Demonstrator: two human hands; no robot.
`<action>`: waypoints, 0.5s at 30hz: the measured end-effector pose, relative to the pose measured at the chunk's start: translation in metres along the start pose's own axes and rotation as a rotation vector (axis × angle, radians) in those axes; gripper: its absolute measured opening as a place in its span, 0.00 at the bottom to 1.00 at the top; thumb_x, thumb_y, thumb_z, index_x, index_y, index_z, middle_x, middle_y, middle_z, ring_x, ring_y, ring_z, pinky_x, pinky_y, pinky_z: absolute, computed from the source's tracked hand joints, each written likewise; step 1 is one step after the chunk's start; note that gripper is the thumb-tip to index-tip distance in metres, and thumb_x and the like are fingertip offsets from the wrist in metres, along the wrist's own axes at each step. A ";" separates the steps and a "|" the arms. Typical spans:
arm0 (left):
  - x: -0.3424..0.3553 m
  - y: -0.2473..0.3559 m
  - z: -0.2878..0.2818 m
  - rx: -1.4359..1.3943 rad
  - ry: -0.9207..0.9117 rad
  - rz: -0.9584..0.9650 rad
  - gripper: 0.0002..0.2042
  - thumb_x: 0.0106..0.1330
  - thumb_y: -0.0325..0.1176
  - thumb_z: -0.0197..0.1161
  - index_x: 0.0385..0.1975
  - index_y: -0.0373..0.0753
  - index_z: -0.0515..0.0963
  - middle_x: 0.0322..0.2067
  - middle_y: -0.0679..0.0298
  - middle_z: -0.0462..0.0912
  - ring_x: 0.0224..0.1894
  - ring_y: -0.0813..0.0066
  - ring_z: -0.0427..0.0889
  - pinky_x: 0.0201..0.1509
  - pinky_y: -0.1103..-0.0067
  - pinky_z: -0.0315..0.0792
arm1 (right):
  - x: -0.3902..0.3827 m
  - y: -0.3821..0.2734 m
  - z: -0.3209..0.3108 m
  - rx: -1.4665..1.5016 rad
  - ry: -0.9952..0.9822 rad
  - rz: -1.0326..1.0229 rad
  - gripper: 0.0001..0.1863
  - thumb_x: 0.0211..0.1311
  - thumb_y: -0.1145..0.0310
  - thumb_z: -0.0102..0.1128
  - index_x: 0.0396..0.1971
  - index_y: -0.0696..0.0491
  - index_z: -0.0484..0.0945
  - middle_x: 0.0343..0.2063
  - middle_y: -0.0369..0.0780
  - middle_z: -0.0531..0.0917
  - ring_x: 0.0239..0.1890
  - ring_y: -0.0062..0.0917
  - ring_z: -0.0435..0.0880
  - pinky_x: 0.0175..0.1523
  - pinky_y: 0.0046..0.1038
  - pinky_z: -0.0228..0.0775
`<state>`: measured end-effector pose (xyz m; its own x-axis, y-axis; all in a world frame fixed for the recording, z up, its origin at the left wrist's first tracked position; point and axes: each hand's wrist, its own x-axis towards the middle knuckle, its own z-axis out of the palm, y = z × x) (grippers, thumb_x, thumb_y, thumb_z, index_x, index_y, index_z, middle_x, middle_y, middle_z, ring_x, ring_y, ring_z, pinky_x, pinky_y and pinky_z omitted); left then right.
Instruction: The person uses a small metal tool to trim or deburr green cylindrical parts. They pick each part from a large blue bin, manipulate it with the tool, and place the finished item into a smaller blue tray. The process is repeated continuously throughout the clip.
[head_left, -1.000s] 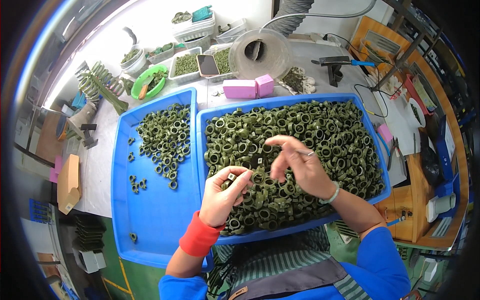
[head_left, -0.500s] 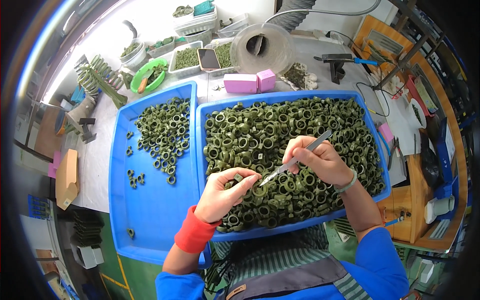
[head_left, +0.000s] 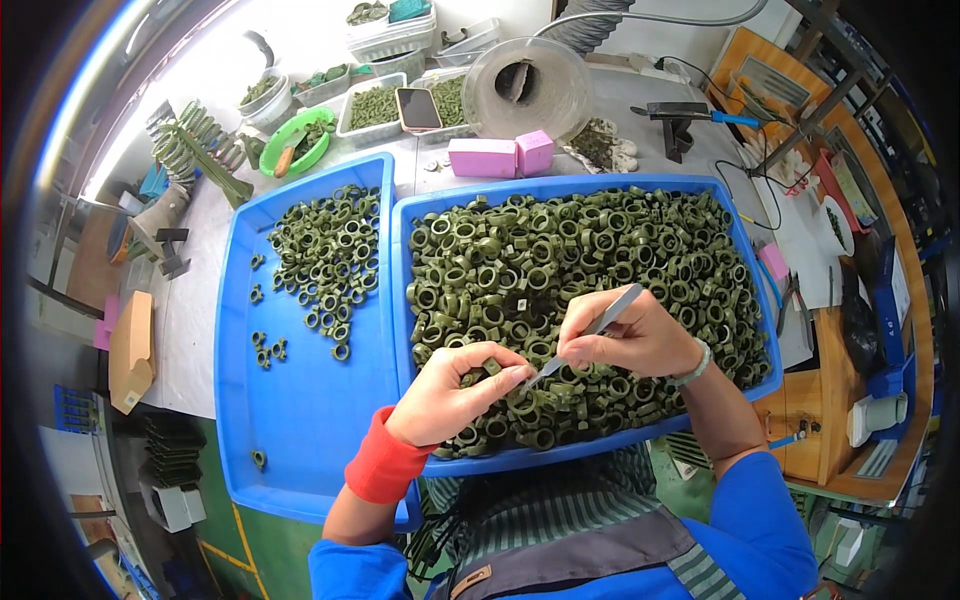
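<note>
Above the near half of a blue tray (head_left: 590,184) piled with green rings (head_left: 500,262), my two hands meet. My left hand (head_left: 450,395), with a red wristband, is closed, thumb against fingers, on a small green ring (head_left: 491,368) that is mostly hidden by the fingers. In a pen-like hold, my right hand (head_left: 635,335) grips a scalpel (head_left: 612,310) with a grey metal handle. Its blade slants down to the left, the tip close beside my left fingertips. Whether the blade touches the ring I cannot tell.
A second blue tray (head_left: 300,440) on the left holds a smaller heap of green rings (head_left: 325,250). Behind stand pink blocks (head_left: 482,158), a phone (head_left: 418,109) on tubs of green pieces, a clear round container (head_left: 560,92) and a green bowl (head_left: 312,155). Pliers (head_left: 792,295) lie at right.
My right hand has shifted slightly down and left, and the scalpel handle is steeper. My left hand has moved a little to the right, still pinching the ring.
</note>
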<state>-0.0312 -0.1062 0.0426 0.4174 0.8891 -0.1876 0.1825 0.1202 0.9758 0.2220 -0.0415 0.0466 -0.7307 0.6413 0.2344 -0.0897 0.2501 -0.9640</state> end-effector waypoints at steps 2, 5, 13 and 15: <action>0.000 0.001 0.000 0.000 0.000 0.001 0.09 0.73 0.34 0.63 0.42 0.35 0.84 0.22 0.74 0.78 0.21 0.92 0.70 0.24 0.87 0.63 | -0.001 0.001 0.000 -0.012 0.073 -0.020 0.07 0.71 0.72 0.61 0.35 0.60 0.85 0.24 0.36 0.85 0.26 0.17 0.84 0.31 0.19 0.75; 0.001 -0.001 0.000 0.010 -0.012 0.000 0.09 0.73 0.34 0.64 0.42 0.34 0.84 0.24 0.74 0.79 0.22 0.91 0.71 0.24 0.87 0.64 | 0.000 -0.002 0.004 -0.011 0.136 0.027 0.09 0.72 0.72 0.61 0.34 0.60 0.85 0.22 0.36 0.85 0.24 0.16 0.84 0.26 0.18 0.76; 0.002 -0.008 -0.001 0.076 -0.038 0.124 0.08 0.72 0.31 0.64 0.41 0.34 0.83 0.32 0.69 0.84 0.32 0.87 0.77 0.36 0.85 0.71 | 0.000 -0.001 0.007 -0.027 0.084 0.036 0.10 0.75 0.70 0.56 0.36 0.60 0.83 0.25 0.36 0.84 0.27 0.16 0.85 0.30 0.19 0.78; 0.002 -0.010 -0.001 0.111 -0.014 0.176 0.07 0.72 0.31 0.63 0.41 0.33 0.83 0.34 0.67 0.85 0.35 0.86 0.78 0.40 0.84 0.73 | 0.000 -0.001 0.008 -0.012 0.100 0.019 0.11 0.75 0.70 0.56 0.35 0.60 0.83 0.25 0.36 0.84 0.26 0.17 0.86 0.30 0.19 0.78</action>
<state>-0.0326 -0.1051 0.0329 0.4639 0.8857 -0.0178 0.2022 -0.0863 0.9755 0.2167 -0.0476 0.0470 -0.6606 0.7154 0.2276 -0.0675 0.2453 -0.9671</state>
